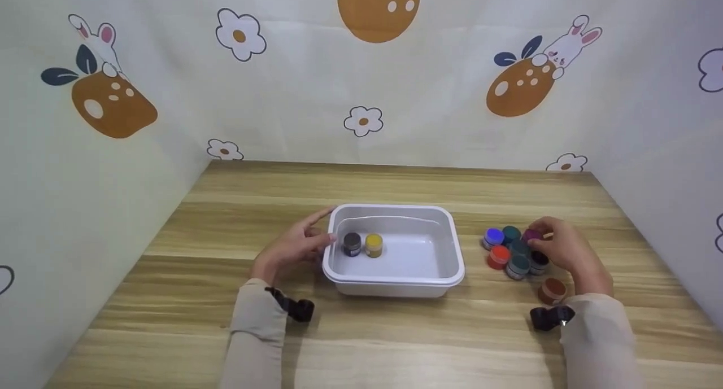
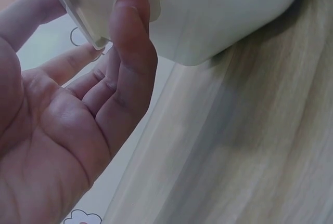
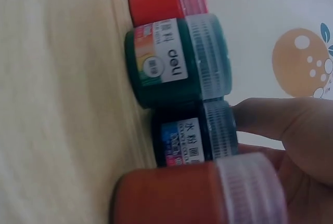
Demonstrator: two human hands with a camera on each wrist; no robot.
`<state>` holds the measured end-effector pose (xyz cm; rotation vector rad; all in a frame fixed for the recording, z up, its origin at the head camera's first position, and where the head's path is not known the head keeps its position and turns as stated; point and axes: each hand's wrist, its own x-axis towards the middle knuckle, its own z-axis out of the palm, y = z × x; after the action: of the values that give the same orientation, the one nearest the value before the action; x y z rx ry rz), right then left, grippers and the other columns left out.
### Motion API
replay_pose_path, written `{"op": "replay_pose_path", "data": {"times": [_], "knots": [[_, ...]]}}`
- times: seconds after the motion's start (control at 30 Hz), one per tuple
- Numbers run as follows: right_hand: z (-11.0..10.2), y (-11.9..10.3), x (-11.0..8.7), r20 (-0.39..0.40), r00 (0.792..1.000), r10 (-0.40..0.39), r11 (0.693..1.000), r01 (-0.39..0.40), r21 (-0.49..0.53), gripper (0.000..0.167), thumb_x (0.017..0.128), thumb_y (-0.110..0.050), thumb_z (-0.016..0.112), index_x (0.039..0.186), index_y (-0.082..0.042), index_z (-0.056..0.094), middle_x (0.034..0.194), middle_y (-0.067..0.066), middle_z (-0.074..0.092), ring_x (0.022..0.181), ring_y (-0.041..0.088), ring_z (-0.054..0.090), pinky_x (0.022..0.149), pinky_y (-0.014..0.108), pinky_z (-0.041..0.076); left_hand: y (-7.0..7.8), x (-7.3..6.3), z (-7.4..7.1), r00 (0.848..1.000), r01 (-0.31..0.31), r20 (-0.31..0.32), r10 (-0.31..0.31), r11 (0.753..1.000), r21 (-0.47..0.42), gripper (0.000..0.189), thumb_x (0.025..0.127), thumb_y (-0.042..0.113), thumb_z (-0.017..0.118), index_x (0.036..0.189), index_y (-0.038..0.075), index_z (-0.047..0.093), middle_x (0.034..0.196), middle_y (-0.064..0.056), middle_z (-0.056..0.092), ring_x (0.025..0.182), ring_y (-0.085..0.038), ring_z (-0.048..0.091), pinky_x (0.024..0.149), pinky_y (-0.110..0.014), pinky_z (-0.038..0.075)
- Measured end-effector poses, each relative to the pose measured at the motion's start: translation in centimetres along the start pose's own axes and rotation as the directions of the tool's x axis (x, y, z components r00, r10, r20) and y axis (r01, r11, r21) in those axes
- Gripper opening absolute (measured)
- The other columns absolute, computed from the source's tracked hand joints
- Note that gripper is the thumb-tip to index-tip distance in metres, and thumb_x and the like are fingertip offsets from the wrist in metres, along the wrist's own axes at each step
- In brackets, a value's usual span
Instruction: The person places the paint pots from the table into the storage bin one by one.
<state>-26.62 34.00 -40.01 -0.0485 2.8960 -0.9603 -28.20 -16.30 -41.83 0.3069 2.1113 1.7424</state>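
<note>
My left hand (image 1: 291, 245) grips the left rim of a white plastic tub (image 1: 395, 289), the thumb at the rim and curled fingers (image 2: 127, 73) against the outer wall. Inside the tub stand a dark paint jar (image 1: 352, 244) and a yellow paint jar (image 1: 373, 245). Over at the right, my right hand (image 1: 569, 253) pinches a purple paint jar (image 1: 530, 235) between thumb and fingers, at the back of a cluster of jars. In the right wrist view, nearer jars hide the purple one.
Around the right hand stand a blue-violet jar (image 1: 493, 238), a red jar (image 1: 499, 257), several dark green jars (image 1: 518, 266) and a black jar (image 1: 539, 261). A brown jar (image 1: 552, 291) sits nearer the front. Patterned cloth walls (image 1: 294, 95) enclose the wooden table (image 1: 395, 344).
</note>
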Motion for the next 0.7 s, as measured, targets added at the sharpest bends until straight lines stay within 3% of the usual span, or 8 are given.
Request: {"op": "replay_pose_path", "data": {"times": [0.23, 0.43, 0.7], "knots": [[0.3, 0.2, 0.1, -0.026, 1.0, 0.004, 1.0, -0.003, 0.018, 0.036, 0.099, -0.012, 0.059, 0.128, 0.009, 0.053, 0.128, 0.035, 0.053, 0.119, 0.052, 0.051, 0.097, 0.06, 0.048, 0.0, 0.1, 0.0, 1.0, 0.004, 0.005, -0.004, 1.0, -0.011, 0.077, 0.092, 0.021, 0.066, 0.158, 0.023, 0.026, 0.117, -0.019, 0.063, 0.091, -0.019, 0.063, 0.086, -0.037, 0.056], [0.2, 0.1, 0.0, -0.072, 0.997, -0.038, 0.999, 0.039, 0.013, 0.034, 0.095, -0.01, 0.062, 0.123, 0.01, 0.057, 0.121, 0.034, 0.058, 0.115, 0.052, 0.054, 0.093, 0.058, 0.051, -0.2, 0.0, -0.1, 0.999, -0.03, 0.031, 0.031, 0.999, -0.031, 0.076, 0.093, 0.016, 0.064, 0.158, 0.017, 0.025, 0.112, -0.018, 0.065, 0.084, -0.015, 0.063, 0.079, -0.033, 0.057], [-1.0, -2.1, -1.1, -0.137, 0.99, -0.034, 0.998, 0.041, 0.052, 0.041, 0.097, -0.015, 0.064, 0.13, 0.007, 0.053, 0.125, 0.03, 0.057, 0.12, 0.051, 0.051, 0.097, 0.062, 0.047, 0.0, 0.0, 0.0, 1.0, -0.016, 0.024, 0.017, 0.999, -0.029, 0.076, 0.093, 0.017, 0.065, 0.158, 0.019, 0.025, 0.107, -0.015, 0.066, 0.08, -0.015, 0.062, 0.075, -0.032, 0.057]]}}
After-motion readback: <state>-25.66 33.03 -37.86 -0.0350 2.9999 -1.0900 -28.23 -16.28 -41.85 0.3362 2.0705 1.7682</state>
